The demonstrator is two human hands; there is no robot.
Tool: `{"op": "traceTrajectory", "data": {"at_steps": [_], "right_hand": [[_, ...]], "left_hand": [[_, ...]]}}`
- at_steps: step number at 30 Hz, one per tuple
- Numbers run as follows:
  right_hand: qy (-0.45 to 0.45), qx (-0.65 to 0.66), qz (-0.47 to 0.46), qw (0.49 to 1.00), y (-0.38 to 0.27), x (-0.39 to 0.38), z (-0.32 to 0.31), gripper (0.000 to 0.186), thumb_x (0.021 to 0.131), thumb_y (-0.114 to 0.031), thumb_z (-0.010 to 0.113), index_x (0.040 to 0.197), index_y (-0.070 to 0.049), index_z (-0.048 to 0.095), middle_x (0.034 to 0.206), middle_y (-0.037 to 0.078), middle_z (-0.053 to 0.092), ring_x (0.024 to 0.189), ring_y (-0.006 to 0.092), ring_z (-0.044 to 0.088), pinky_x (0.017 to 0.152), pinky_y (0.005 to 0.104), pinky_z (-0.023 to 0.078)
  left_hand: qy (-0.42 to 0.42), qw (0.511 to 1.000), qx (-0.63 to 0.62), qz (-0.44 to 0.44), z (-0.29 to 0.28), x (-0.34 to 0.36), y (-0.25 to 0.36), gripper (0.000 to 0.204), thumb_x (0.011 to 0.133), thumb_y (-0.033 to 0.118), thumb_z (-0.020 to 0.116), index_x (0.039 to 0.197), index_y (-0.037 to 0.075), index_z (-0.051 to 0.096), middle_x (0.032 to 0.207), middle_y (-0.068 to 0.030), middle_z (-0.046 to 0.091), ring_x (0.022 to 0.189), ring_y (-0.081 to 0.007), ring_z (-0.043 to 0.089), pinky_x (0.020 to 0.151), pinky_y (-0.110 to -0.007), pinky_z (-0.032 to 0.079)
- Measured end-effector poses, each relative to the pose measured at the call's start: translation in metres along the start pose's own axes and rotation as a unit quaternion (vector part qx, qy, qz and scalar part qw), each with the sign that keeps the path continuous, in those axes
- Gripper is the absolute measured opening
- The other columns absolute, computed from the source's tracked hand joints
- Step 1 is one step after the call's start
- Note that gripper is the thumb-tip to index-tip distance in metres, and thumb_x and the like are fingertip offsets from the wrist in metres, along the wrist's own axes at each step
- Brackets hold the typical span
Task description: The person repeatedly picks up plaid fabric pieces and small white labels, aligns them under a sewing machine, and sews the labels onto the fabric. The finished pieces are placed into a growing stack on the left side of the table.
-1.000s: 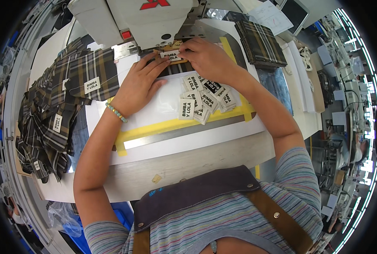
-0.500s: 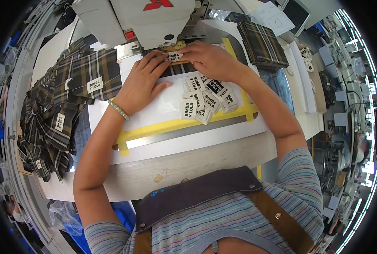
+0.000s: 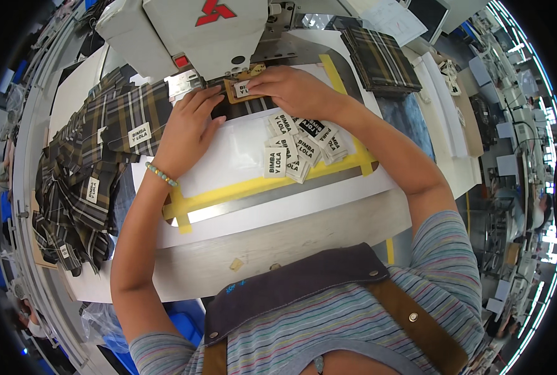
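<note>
Under the white sewing machine head point(image 3: 213, 37), a white fabric label point(image 3: 241, 89) with dark print lies within a small tan frame point(image 3: 231, 94), on dark plaid cloth point(image 3: 233, 107). My right hand point(image 3: 300, 94) has its fingers bunched together on the label's right side, partly covering it. Left of the frame, my left hand point(image 3: 186, 131) rests with fingers stretched out over the cloth's edge, thumb apart, holding nothing. Below my right hand, a loose pile of labels point(image 3: 303, 147) lies on the white work plate point(image 3: 228, 153); one label is dark with light print.
At the left lies a heap of plaid pieces point(image 3: 81, 206) with labels attached. A neat stack of folded plaid cloth point(image 3: 381, 60) sits at the back right. Yellow tape point(image 3: 253, 194) edges the plate. A blue bin point(image 3: 185, 322) stands under the table.
My left hand has moved left, off the label and frame, with its fingers now on the cloth. My right hand stays at the label, whose tan frame shows more now.
</note>
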State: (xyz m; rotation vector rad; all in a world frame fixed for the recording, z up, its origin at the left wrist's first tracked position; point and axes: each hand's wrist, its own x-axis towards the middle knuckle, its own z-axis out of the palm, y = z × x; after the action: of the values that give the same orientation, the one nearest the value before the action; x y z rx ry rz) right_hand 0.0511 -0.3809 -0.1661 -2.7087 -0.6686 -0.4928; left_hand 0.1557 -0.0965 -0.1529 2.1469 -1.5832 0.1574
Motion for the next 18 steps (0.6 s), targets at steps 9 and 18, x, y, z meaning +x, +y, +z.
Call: {"op": "traceTrajectory", "data": {"at_steps": [9, 18], "right_hand": [[-0.016, 0.002, -0.004, 1.0, 0.002, 0.008, 0.0, 0.042, 0.091, 0.004, 0.059, 0.13, -0.006, 0.074, 0.141, 0.007, 0.07, 0.128, 0.0315, 0.064, 0.112, 0.0416, 0.052], [-0.031, -0.032, -0.026, 0.999, -0.004, 0.012, -0.002, 0.048, 0.089, 0.006, 0.059, 0.132, -0.01, 0.075, 0.144, 0.004, 0.068, 0.134, 0.0284, 0.06, 0.116, 0.0415, 0.048]], "left_hand": [[-0.026, 0.998, 0.044, 0.028, 0.007, -0.001, -0.007, 0.045, 0.101, 0.02, 0.069, 0.141, -0.001, 0.063, 0.154, -0.014, 0.06, 0.146, -0.0425, 0.049, 0.12, -0.05, 0.042], [-0.054, 0.991, 0.111, 0.042, 0.0, 0.002, 0.005, 0.043, 0.102, 0.02, 0.069, 0.138, -0.003, 0.064, 0.151, -0.0156, 0.062, 0.147, -0.0401, 0.049, 0.12, -0.05, 0.042]]}}
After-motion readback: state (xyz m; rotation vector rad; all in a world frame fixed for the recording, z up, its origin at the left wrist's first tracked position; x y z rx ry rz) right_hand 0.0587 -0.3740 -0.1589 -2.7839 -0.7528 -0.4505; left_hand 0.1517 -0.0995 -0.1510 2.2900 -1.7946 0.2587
